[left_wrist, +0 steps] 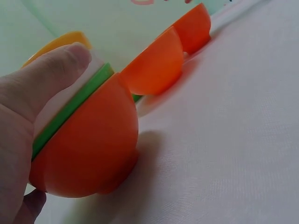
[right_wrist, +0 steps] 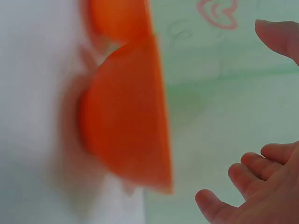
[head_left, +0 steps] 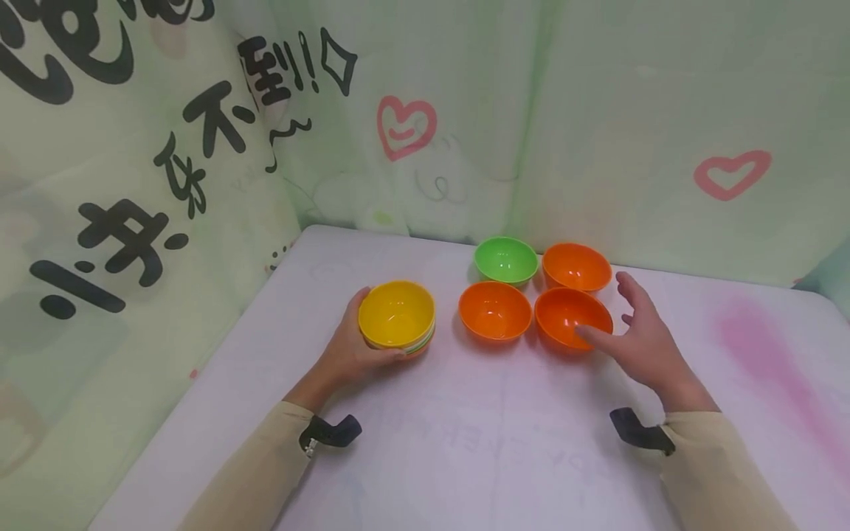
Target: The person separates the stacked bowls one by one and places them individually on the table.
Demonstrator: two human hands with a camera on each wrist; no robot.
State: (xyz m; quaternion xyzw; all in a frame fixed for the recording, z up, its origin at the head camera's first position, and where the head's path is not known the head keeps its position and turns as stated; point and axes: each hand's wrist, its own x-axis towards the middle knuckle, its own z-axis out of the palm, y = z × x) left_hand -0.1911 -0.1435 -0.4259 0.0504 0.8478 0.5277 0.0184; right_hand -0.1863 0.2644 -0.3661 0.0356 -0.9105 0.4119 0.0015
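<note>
On the left, my left hand (head_left: 345, 350) grips a nested stack of bowls, its thumb across the near side. A yellow bowl (head_left: 398, 313) is uppermost; below it show a white rim, a green bowl (left_wrist: 77, 107) and an orange bowl (left_wrist: 93, 140) at the bottom. Whether the stack touches the table cannot be told. My right hand (head_left: 644, 350) holds nothing, thumb and fingers spread above the right side of the front right orange bowl (head_left: 564, 313). In the right wrist view, these fingers (right_wrist: 254, 175) stand apart from that bowl.
Another orange bowl (head_left: 494, 313) stands between the stack and the front right bowl. Behind are a green bowl (head_left: 506, 259) and an orange bowl (head_left: 576, 267), near the table's back edge. A patterned curtain (head_left: 598, 110) hangs behind the white table (head_left: 478, 457).
</note>
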